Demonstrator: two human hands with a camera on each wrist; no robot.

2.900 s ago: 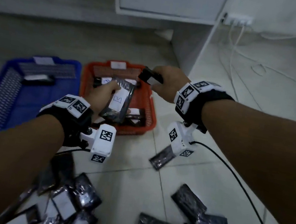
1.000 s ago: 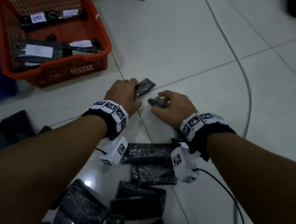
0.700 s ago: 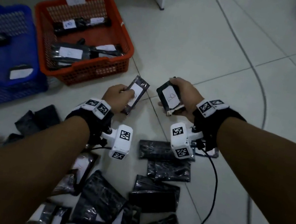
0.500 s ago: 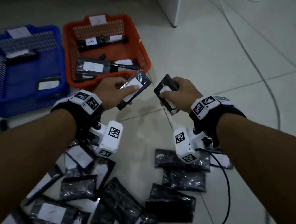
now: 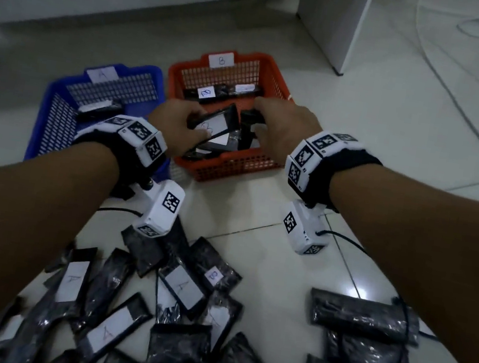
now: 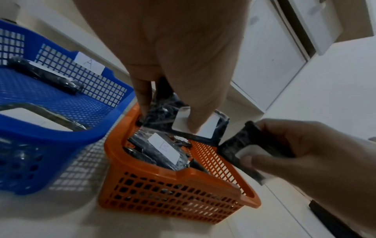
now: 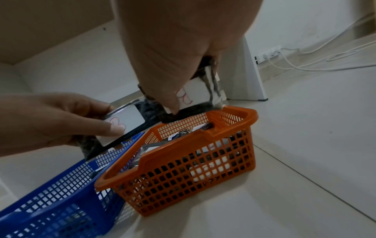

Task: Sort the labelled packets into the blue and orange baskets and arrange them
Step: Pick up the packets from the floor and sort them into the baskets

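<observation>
Each hand holds one black packet with a white label over the orange basket (image 5: 228,165). My left hand (image 5: 177,128) pinches a packet marked B (image 5: 217,122), thumb on its label (image 6: 195,125). The right hand (image 5: 280,128) grips a second B packet (image 7: 195,95) just above the basket's right side. The basket (image 6: 183,176) holds several labelled packets and carries a B tag. Left of it stands the blue basket (image 5: 56,110), tagged A, with two packets inside.
Many loose black packets (image 5: 175,311) lie on the tiled floor near me, with a smaller stack (image 5: 364,318) at the right. A white cabinet panel (image 5: 327,23) stands behind the orange basket. White cables (image 5: 437,55) trail across the far right floor.
Both hands lifted their packets off the floor, turned the labels up, and carried them forward over the orange basket. The view tilted up toward the baskets.
</observation>
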